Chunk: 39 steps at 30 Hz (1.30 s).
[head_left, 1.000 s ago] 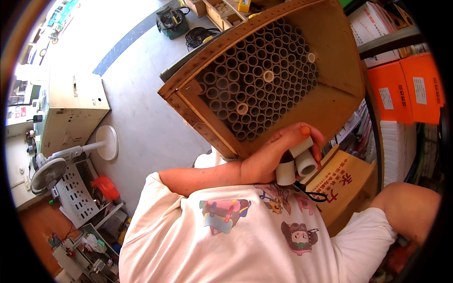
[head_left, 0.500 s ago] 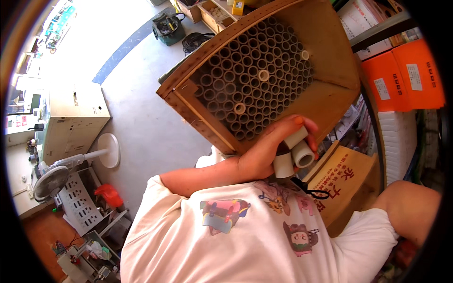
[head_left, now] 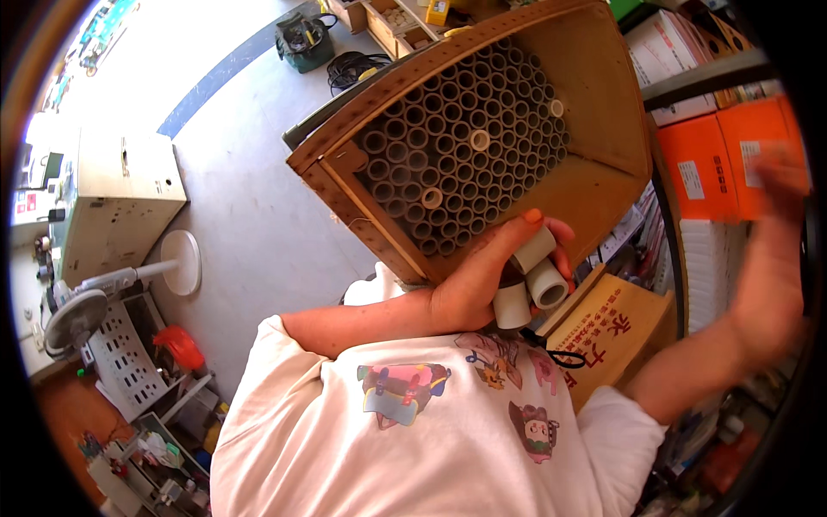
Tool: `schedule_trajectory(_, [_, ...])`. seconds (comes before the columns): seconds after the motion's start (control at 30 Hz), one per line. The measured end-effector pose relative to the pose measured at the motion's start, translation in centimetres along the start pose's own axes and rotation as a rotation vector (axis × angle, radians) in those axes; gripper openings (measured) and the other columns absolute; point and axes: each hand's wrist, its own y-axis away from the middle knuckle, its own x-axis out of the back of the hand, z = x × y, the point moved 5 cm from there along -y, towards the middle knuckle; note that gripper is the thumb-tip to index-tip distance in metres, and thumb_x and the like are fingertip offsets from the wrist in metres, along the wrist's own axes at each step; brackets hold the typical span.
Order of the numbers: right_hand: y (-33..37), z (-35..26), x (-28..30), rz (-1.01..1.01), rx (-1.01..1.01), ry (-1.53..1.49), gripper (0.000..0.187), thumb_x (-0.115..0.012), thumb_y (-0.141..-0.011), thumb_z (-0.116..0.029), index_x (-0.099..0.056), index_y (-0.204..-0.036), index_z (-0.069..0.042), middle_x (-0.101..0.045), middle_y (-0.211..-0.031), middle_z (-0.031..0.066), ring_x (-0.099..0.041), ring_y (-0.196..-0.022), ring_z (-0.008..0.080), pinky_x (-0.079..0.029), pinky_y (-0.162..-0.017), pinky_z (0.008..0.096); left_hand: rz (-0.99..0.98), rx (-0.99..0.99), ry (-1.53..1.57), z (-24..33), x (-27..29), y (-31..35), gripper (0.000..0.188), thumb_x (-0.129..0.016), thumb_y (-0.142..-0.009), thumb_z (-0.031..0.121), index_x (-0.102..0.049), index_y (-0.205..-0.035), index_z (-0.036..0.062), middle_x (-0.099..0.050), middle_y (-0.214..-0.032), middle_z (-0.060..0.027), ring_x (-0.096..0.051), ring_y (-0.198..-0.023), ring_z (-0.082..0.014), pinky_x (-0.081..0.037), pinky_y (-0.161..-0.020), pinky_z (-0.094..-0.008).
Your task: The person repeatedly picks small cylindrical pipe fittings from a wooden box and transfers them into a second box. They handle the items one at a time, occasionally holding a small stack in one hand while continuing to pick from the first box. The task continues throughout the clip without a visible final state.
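My left hand (head_left: 487, 267) is closed around several short white plastic pipe sleeves (head_left: 512, 306), just in front of a brown wooden box's lower edge; whether it touches the box is unclear. The wooden box (head_left: 594, 86) holds many grey-white tubes (head_left: 448, 142) packed in rows, with their round openings facing me. A few paler rings stand out among them. Over at the far right, my right hand (head_left: 780, 189) is raised in front of orange cartons (head_left: 693, 177). Motion smears its fingers, so I cannot see whether they hold anything.
Below the box sits a yellowish wooden crate (head_left: 603, 332) with red lettering. A dark metal bar (head_left: 715, 79) crosses the upper right. On the left are a white fan (head_left: 77, 323), a cream cabinet (head_left: 121, 185) and a red plastic item (head_left: 179, 347). A dark green bag (head_left: 303, 47) rests on the floor.
My right forearm and hand have swung up into view on the right. The left hand keeps hold of the pipe sleeves. The whole view has shifted slightly.
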Motion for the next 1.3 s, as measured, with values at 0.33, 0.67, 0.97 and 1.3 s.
schedule_trajectory(0.33, [6.9,9.6,-9.3,0.104,-0.340,0.151,0.048,-0.076,-0.073,-0.029,-0.061,-0.109,-0.001,-0.058,-0.113,0.0131,-0.057,-0.105,0.0265,-0.043,-0.091,0.0353,0.059,-0.014,-0.029,0.0,0.6,0.2,0.050,-0.032,-0.096,0.052,-0.052,-0.107,0.0070,-0.058,-0.089,-0.0042,-0.056,-0.074,-0.0124,-0.046,-0.064,-0.0257])
schedule_trajectory(0.67, [8.3,6.8,-11.9,0.041,-0.089,0.503,0.037,-0.080,-0.061,-0.021,-0.068,-0.095,-0.014,-0.058,-0.112,0.0062,-0.056,-0.099,0.0267,-0.046,-0.082,0.0367,0.184,-0.078,0.161,0.7,1.0,0.1,0.039,-0.045,-0.095,0.046,-0.051,-0.108,0.0095,-0.055,-0.090,-0.0027,-0.055,-0.081,-0.0134,-0.046,-0.073,-0.0271])
schedule_trajectory(0.97, [8.0,6.9,-12.5,0.121,-0.045,0.633,0.021,-0.075,-0.069,-0.014,-0.067,-0.086,-0.005,-0.062,-0.103,0.0065,-0.058,-0.092,0.0265,-0.048,-0.080,0.0383,-0.150,-0.222,-0.003,0.0,3.7,-0.2,0.064,-0.057,-0.085,-0.008,-0.025,-0.140,0.0030,-0.045,-0.128,-0.0166,-0.046,-0.118,-0.0226,-0.039,-0.099,-0.0339])
schedule_trajectory(1.3, [7.8,7.7,-11.6,0.360,-0.222,0.415,0.029,-0.074,-0.067,-0.005,-0.064,-0.095,-0.004,-0.062,-0.103,0.0103,-0.061,-0.093,0.0267,-0.049,-0.080,0.0348,0.018,-0.209,-0.162,-0.1,1.8,0.1,0.037,-0.038,-0.100,0.030,-0.043,-0.127,0.0057,-0.053,-0.117,-0.0105,-0.053,-0.108,-0.0177,-0.044,-0.092,-0.0330])
